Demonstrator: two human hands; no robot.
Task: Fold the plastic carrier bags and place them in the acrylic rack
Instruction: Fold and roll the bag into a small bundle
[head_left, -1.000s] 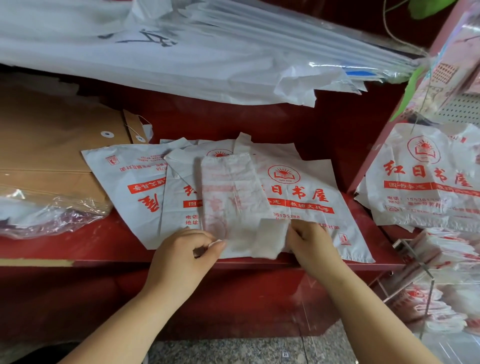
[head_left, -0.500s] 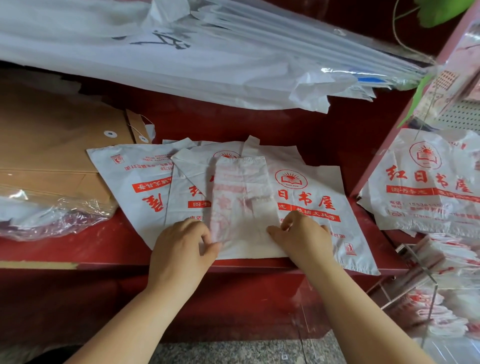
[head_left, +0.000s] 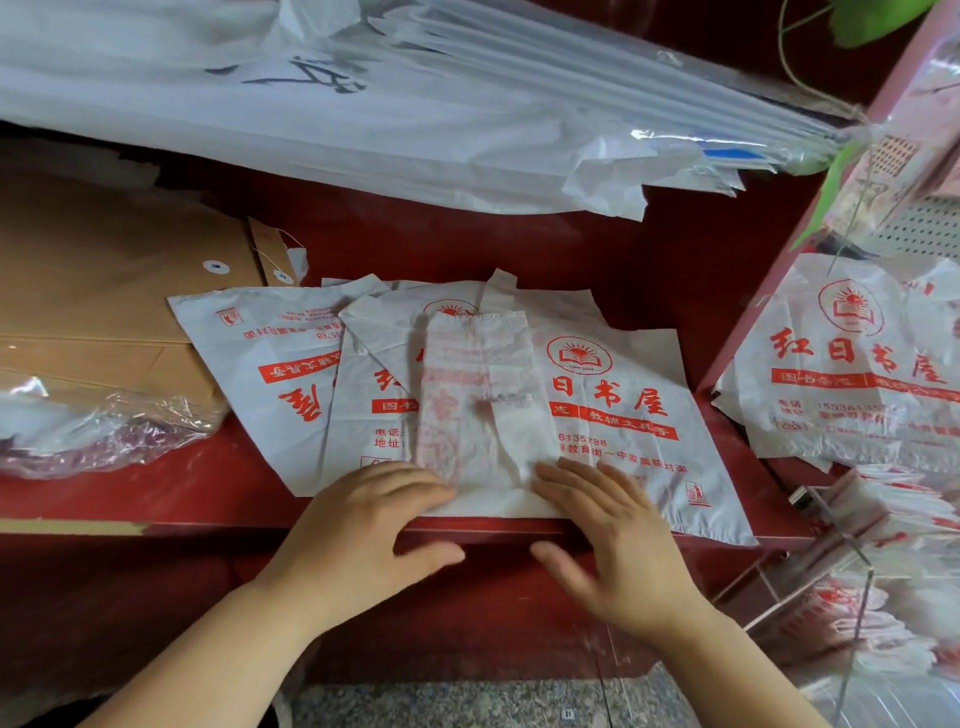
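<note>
A white carrier bag folded into a narrow strip lies printed side down on top of flat white bags with red print on the red shelf. My left hand rests flat on the strip's near left corner, fingers spread. My right hand presses flat on its near right corner, over a small folded-in flap. Neither hand grips anything. The clear acrylic rack stands at the lower right with folded bags inside.
Brown envelopes and a crinkled clear plastic wrap lie on the left of the shelf. A large stack of white sheets in plastic overhangs the back. More printed bags hang at the right.
The right side flap of the strip was folded inward. Both hands went from pinching its near edge to lying flat on it, fingers spread.
</note>
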